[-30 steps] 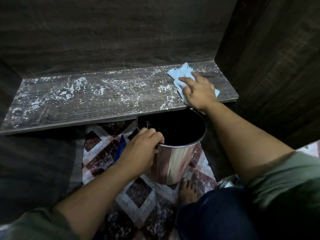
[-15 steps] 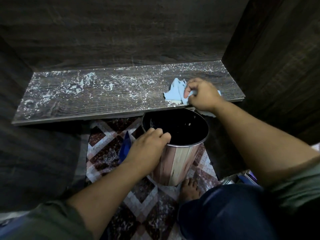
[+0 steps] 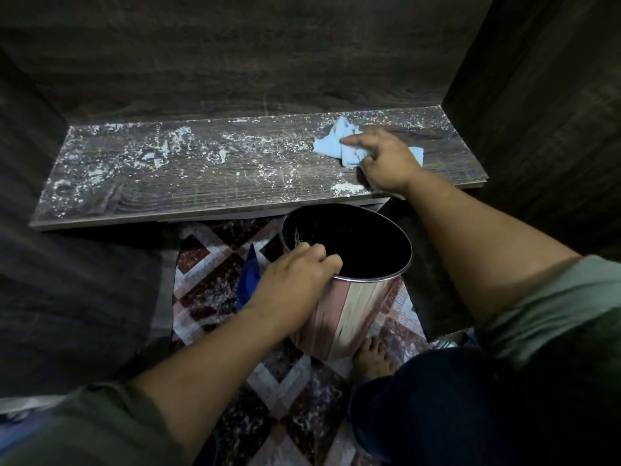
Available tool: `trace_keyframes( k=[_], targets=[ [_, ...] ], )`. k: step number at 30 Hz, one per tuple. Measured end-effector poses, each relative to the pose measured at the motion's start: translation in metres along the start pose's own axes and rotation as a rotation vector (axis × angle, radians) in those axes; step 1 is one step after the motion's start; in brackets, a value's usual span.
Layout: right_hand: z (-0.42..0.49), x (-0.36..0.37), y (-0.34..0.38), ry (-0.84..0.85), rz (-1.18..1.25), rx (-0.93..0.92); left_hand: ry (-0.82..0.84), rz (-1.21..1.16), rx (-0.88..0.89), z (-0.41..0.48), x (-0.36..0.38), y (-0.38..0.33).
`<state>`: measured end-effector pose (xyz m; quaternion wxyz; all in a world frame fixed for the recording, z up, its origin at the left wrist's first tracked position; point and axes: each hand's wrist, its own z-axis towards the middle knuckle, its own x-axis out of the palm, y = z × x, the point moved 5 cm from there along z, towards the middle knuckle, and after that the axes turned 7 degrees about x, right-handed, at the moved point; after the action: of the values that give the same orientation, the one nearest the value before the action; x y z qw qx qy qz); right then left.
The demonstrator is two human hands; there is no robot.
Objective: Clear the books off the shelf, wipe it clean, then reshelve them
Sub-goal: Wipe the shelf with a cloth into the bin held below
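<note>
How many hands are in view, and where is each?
2. The left hand grips the metal bin's rim; the right hand holds the blue cloth on the dusty shelf, near its right end. Neither is hidden.

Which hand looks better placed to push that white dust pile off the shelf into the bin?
Right. The right hand holds the blue cloth on the shelf beside the dust pile; the left hand grips the rim of the bin just below.
</note>
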<state>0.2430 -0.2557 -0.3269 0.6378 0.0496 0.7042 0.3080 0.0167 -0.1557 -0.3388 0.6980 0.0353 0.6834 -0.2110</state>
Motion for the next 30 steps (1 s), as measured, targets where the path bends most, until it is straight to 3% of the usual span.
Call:
trace_keyframes(
  k=[7,11,16,22,30],
  targets=[
    [-0.045,-0.002,0.009,0.051,0.106,-0.068,0.032,0.05,0.022,0.001,-0.003,-0.01],
    [-0.06,-0.011,0.015,0.192,0.06,-0.115,0.043,0.078,0.042,0.001,-0.004,-0.015],
    [-0.034,-0.041,0.017,0.002,0.086,-0.117,0.006,0.044,0.03,0.002,-0.003,-0.009],
    [-0.022,-0.005,0.008,0.1,-0.125,-0.037,-0.016,-0.009,0.033,0.002,0.0,-0.003],
    [-0.046,-0.004,0.013,0.066,0.128,-0.142,-0.086,-0.024,0.086,0.001,0.003,0.001]
  ],
)
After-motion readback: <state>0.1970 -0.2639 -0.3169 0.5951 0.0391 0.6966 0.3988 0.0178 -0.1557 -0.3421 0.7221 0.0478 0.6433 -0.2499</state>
